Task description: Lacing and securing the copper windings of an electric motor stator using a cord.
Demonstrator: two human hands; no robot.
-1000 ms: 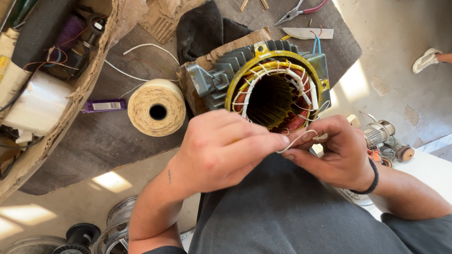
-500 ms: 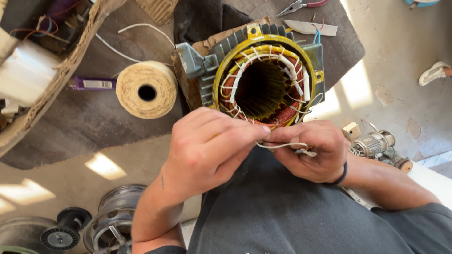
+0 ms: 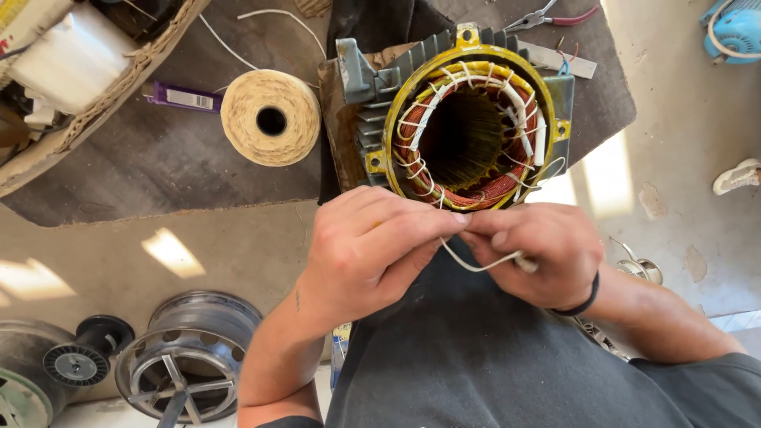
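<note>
Both hands meet just below the motor stator [image 3: 468, 119]: left hand [image 3: 369, 250] and right hand [image 3: 539, 250] pinched shut on a thin white cord [image 3: 476, 265], fingertips touching, cord looping slack between them. Cord looks light, limp, a bit slick; best held close to the lacing point. Stator sits at the dark mat's [image 3: 158, 158] near edge: ribbed grey housing, yellow liner, copper windings, likely heavy and rigid. Cream twine spool [image 3: 271, 117] lies left of it, pliers [image 3: 547, 14] at the far edge.
</note>
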